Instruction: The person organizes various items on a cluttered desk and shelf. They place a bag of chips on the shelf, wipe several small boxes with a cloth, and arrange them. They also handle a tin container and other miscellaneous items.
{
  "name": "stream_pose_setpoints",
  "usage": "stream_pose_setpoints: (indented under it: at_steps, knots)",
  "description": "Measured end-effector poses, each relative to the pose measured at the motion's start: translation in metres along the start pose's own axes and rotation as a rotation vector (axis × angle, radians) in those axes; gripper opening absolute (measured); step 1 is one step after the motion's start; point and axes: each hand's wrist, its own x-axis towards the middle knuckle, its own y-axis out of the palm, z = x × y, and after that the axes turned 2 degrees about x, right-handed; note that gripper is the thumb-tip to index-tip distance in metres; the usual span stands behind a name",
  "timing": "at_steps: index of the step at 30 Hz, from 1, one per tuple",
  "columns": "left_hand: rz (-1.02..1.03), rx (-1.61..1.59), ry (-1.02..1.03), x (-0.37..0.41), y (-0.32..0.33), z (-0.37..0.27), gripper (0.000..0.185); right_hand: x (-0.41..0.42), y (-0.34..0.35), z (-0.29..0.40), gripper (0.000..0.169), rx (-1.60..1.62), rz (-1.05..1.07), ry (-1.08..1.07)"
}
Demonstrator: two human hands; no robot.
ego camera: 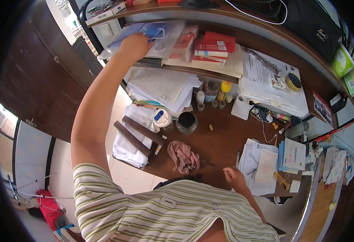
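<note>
My left hand point(135, 47) reaches up to the left end of the middle shelf. It rests against a blue packet point(157, 29) under clear plastic, beside a white looped cord point(162, 37). Its fingertips are hidden, so a grip cannot be made out. Low over the desk's front edge, my right hand point(235, 179) is curled with nothing visible in it. Papers point(246, 163) lie just to its right. A crumpled pink cloth point(183, 158) sits on the desk between my hands, nearer my body.
Two dark brown tubes point(132, 138) lie on stacked paper at the desk's left. Behind the cloth stand a white-lidded container point(162, 118) and a black-lidded jar point(187, 122). Red boxes point(211, 48) share the middle shelf. An upper shelf point(152, 8) overhangs. A yellow comb point(281, 181) lies right.
</note>
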Motion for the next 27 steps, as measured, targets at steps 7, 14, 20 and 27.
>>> stream_pose_setpoints:
  at_steps: [7,14,20,27]
  knots:
    - [-0.115,-0.184,0.264,-0.031,-0.031,-0.067,0.061,0.018,-0.005,-0.003,0.011,0.039,0.024,0.028]
    - [-0.159,-0.570,0.133,0.005,-0.015,-0.071,0.029,0.005,-0.012,-0.015,0.011,0.085,0.041,0.036]
    - [-0.125,-0.613,-0.044,0.002,-0.043,-0.089,0.033,-0.002,-0.023,-0.032,0.012,0.117,0.052,0.001]
    - [-0.170,-0.698,-0.139,0.005,-0.050,-0.097,0.036,-0.005,-0.030,-0.035,0.012,0.118,0.068,-0.051]
